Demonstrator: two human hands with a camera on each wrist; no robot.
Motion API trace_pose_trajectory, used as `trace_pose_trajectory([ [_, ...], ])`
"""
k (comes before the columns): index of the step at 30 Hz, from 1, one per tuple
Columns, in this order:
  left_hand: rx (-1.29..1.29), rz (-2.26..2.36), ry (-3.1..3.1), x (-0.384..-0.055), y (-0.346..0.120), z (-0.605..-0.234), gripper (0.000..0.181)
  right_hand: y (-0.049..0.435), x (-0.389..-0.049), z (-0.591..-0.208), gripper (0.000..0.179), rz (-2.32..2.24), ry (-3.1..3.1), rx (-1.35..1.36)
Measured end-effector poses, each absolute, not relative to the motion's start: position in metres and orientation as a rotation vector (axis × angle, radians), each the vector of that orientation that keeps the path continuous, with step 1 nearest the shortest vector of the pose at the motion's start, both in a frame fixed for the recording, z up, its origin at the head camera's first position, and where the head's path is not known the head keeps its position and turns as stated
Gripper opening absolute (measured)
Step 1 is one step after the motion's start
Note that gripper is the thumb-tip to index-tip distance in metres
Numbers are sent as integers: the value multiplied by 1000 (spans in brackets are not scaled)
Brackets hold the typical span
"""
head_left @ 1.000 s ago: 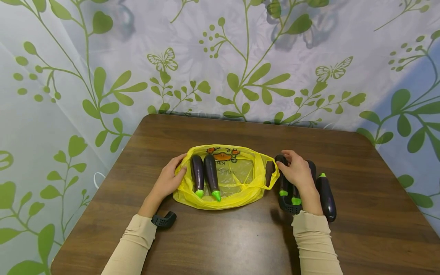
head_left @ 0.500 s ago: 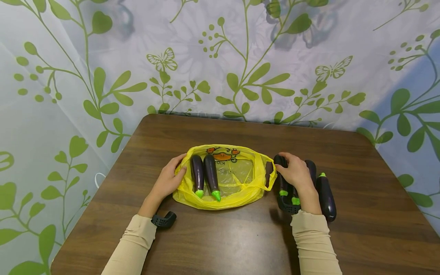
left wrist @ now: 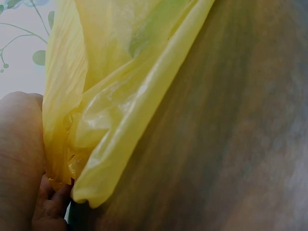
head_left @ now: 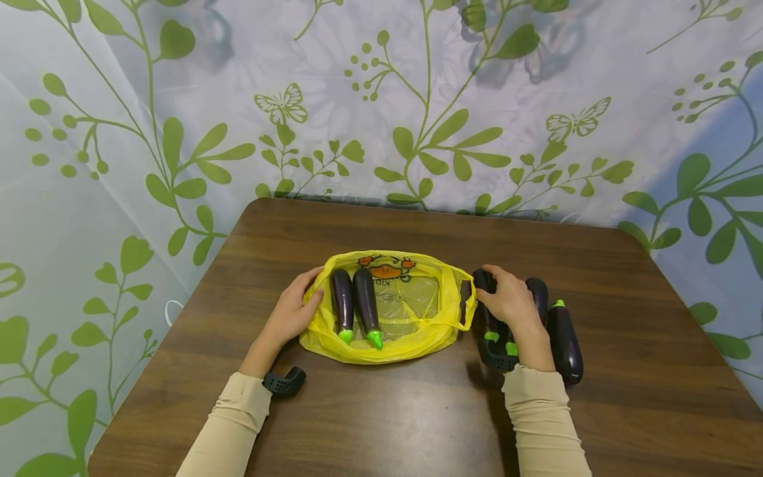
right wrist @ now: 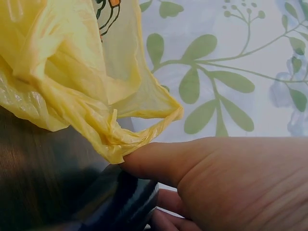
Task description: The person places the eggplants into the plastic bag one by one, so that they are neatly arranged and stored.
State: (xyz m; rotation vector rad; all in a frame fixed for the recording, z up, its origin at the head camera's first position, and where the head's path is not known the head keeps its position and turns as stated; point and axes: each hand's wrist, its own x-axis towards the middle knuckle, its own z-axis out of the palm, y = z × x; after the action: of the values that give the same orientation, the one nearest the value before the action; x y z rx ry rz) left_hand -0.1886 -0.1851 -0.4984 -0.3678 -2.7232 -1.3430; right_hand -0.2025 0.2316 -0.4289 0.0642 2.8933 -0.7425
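A yellow plastic bag (head_left: 426, 338) lies with its mouth spread on the table. Two eggplants, a left one (head_left: 342, 298) and a right one (head_left: 366, 298), rest side by side inside it, green caps toward me. My left hand (head_left: 293, 308) pinches the bag's left rim, thumb inside. Just right of the bag, my right hand (head_left: 511, 298) holds the blunt dark end of an eggplant (head_left: 484, 281). In the right wrist view, the thumb touches the twisted bag handle (right wrist: 139, 134) above that eggplant (right wrist: 125, 202). Another green cap (head_left: 511, 348) shows below the right hand.
Right of the right hand show a partly hidden eggplant (head_left: 538, 291) and one lying with its cap away from me (head_left: 565, 344). The brown wooden table (head_left: 381, 424) ends at a leaf-patterned curtain (head_left: 357, 132). Each wrist wears a black band (head_left: 285, 382).
My right hand has shifted slightly left with the eggplant, and the bag's right handle has moved left with it. The left hand and the eggplants in the bag have stayed put.
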Motion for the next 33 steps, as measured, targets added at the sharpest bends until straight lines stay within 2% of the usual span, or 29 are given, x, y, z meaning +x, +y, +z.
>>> trace_pose_trajectory([
  [33, -364, -1331, -2726, -189, -185, -500, 52, 232, -200, -432, 60, -834, 2965, 50],
])
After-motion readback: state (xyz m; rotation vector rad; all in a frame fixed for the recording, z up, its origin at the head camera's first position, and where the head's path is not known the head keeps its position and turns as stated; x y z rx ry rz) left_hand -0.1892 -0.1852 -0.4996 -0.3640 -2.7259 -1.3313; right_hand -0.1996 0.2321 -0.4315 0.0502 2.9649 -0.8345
